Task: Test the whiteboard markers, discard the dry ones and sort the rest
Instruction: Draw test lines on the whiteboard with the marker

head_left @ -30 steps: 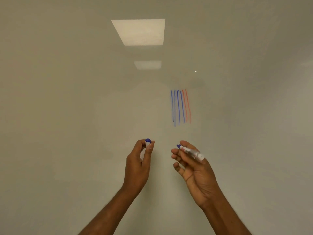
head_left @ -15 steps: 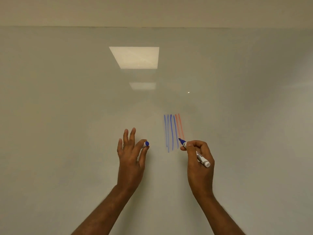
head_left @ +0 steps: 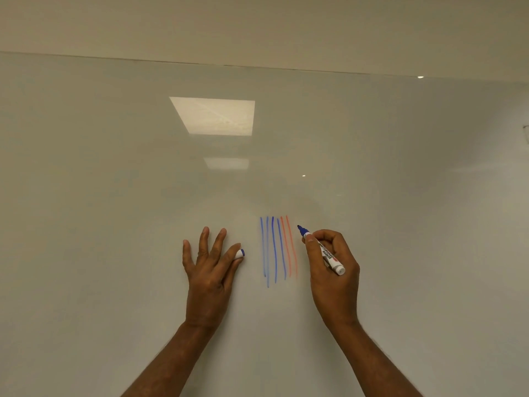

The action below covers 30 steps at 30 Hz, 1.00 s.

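1. One blue marker [head_left: 323, 250] is held uncapped just to the right of the strokes [head_left: 274, 250]. Its blue tip is level with their upper ends and is pointed up and to the left. Whether the tip touches the board cannot be told.
2. Its white barrel, printed with black lettering, is slanted down and to the right, away from the strokes, so that the butt end lies farthest from them.
3. The marker is gripped by the right hand [head_left: 333, 270]. The fingers are curled round the barrel, and it is pinched close behind the blue collar by thumb and index finger.
4. Six strokes are counted in all, drawn side by side and nearly upright. Four are blue on the left and two are red on the right, with the red pair nearest the marker tip.
5. A blue cap [head_left: 240, 253] is found just to the left of the strokes, at about their mid-height. It is pinched between the thumb and index finger of the left hand [head_left: 210, 270]. The other three fingers are spread and pointed upward. Whether they rest on the board cannot be told.
6. The strokes are carried by a glossy pale whiteboard [head_left: 114, 196], by which most of the view is filled.
7. Both forearms [head_left: 380, 359] are seen rising from below the strokes, one to either side.
8. Above and to the left of the strokes, two light panels [head_left: 213, 116] are reflected in the board, the larger above the smaller.
9. Far above the strokes, the board's top edge is met by a plain beige wall [head_left: 257, 24].
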Each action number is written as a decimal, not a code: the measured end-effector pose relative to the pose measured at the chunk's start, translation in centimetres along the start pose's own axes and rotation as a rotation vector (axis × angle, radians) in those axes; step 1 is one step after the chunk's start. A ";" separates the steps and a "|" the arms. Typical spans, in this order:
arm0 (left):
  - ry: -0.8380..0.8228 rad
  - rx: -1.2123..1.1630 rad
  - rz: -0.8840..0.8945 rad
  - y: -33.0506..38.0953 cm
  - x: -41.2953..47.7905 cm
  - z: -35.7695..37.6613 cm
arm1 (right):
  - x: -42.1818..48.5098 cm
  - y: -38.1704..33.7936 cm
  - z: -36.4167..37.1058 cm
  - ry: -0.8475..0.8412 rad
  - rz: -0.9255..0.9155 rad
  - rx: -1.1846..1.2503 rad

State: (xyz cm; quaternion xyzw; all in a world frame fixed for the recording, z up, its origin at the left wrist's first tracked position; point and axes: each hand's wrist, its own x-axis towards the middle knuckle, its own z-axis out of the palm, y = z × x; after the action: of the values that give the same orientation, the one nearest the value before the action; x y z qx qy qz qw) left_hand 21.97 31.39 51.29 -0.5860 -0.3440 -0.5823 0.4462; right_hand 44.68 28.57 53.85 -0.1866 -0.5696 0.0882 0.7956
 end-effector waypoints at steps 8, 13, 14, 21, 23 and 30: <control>0.089 0.073 0.044 -0.1 0.0 0.7 | 2.5 1.1 1.2 -0.026 -0.089 -0.074; 0.084 0.079 0.043 -0.3 -0.1 0.8 | 2.7 1.7 1.2 -0.040 -0.115 -0.116; 0.081 0.081 0.042 -0.2 -0.1 0.8 | 2.4 1.8 0.9 -0.038 -0.111 -0.125; 0.073 0.096 0.043 -0.3 -0.1 0.7 | -3.2 3.3 -2.4 -0.061 -0.013 -0.186; 0.074 0.096 0.042 -0.3 -0.1 0.7 | -3.7 3.3 -3.0 -0.081 0.044 -0.181; 0.065 0.091 0.042 -0.1 -0.2 0.6 | 1.4 0.1 -1.1 -0.045 -0.044 -0.100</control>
State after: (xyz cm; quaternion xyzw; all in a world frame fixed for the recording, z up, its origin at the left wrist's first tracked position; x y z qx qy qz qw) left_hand 22.10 32.04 51.14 -0.5532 -0.3431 -0.5753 0.4953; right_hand 46.15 28.93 54.70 -0.2116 -0.5952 0.0465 0.7738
